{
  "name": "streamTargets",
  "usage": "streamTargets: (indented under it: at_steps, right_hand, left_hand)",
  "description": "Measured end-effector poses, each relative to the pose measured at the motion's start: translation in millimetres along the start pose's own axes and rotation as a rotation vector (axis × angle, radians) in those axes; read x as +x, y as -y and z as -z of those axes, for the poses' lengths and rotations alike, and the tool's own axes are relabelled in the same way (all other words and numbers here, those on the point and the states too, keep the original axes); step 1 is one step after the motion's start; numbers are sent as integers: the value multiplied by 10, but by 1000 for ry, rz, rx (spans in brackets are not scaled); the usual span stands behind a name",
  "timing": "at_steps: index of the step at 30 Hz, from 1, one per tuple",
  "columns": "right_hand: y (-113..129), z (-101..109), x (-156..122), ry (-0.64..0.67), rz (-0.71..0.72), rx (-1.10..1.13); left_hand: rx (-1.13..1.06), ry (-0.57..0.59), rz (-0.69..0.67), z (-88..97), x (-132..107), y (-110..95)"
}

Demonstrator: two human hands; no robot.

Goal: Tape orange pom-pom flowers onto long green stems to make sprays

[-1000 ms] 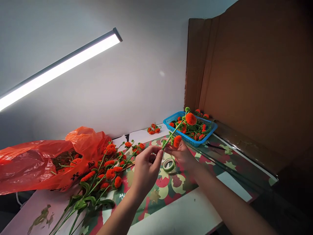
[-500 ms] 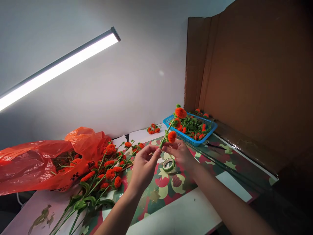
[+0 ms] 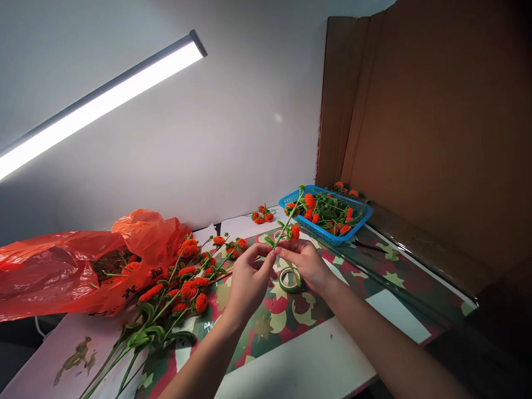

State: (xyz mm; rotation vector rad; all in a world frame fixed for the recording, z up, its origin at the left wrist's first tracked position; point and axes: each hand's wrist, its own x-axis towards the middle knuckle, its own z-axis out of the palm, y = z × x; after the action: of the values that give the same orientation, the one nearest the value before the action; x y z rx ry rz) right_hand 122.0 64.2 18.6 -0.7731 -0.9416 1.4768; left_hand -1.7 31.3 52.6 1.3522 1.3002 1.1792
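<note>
An artificial flower stem (image 3: 286, 224) with orange pompom blooms and small green leaves leans up and right from my fingertips. My left hand (image 3: 251, 280) pinches its lower end between thumb and fingers. Close against it, my right hand (image 3: 306, 263) is closed, with thumb and fingertips pinched at the same spot. A roll of green floral tape (image 3: 290, 280) is just under my right fingers, and a strip of it seems to run up to them. The exact grip on the strip is partly hidden by my fingers.
A blue basket (image 3: 332, 238) of orange flowers stands behind my hands. Finished-looking flower stems (image 3: 189, 289) lie at left beside a red plastic bag (image 3: 54, 271). A small flower cluster (image 3: 262, 215) lies near the wall. Cardboard (image 3: 415, 111) rises at right; a lamp (image 3: 103, 100) hangs above.
The flower stem has turned between my fingers, so its blooms now face differently and a leaf shows near my left fingertips. Both hands stay together, and the view has shifted slightly.
</note>
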Motion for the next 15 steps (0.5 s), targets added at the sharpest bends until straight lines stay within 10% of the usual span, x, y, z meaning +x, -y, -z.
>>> streamTargets:
  at_steps: [5, 15]
  right_hand:
    - [-46, 76, 55, 28, -59, -23]
    - [-184, 83, 40, -11, -171, -185]
  left_hand:
    - [-276, 115, 249, 11, 72, 76]
    - [-390, -189, 251, -120, -3, 393]
